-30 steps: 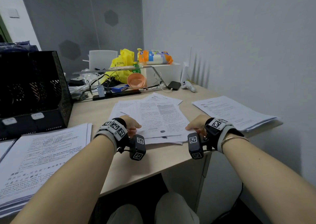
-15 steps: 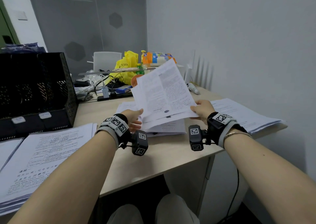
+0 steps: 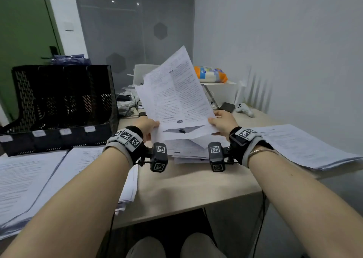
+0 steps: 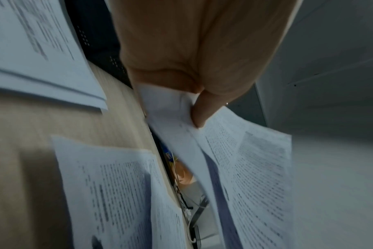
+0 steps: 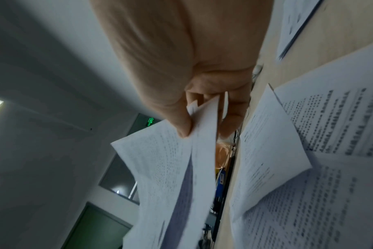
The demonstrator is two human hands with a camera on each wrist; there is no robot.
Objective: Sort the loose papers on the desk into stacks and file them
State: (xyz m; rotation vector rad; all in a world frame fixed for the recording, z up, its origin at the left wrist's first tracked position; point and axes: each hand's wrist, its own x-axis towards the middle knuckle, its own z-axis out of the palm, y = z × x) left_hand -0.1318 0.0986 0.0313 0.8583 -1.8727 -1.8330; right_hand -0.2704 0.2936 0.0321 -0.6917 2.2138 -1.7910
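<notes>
Holding a loose sheaf of printed sheets [image 3: 174, 92] up off the tabletop [image 3: 188, 187], both hands at its bottom edge. Left hand [image 3: 146, 125] pinches the lower-left corner: the left wrist view shows the thumb [image 4: 202, 111] pressed on top of the paper, the other fingers hidden behind it. Right hand [image 3: 224, 121] pinches the lower-right corner: the right wrist view shows the thumb [image 5: 179, 118] on the printed face, fingers [image 5: 232, 116] curled behind, sheet edges fanned between them.

Pose: both forearms come in from 6 o'clock, converging toward the middle, wrists raised clear of the tabletop, palms facing each other. Sheaf is tilted, top edge leaning toward 1 o'clock, sheets not aligned, one lower sheet sagging out at the bottom.

Papers elsewhere:
- centre pile [image 3: 188, 151] lies flat on the tabletop directly under the held sheets, untidy.
- left stack [image 3: 49, 179] at 8 o'clock, flat, overhanging the near edge.
- right stack [image 3: 306, 149] at 3 o'clock, flat, near the tabletop corner.

Black mesh file rack [image 3: 59, 108] stands at 10 o'clock, slots facing the person, white label tabs along its base. White game controller [image 3: 244, 108] at 1 o'clock by the wall. Clutter behind the held sheets mostly hidden.
</notes>
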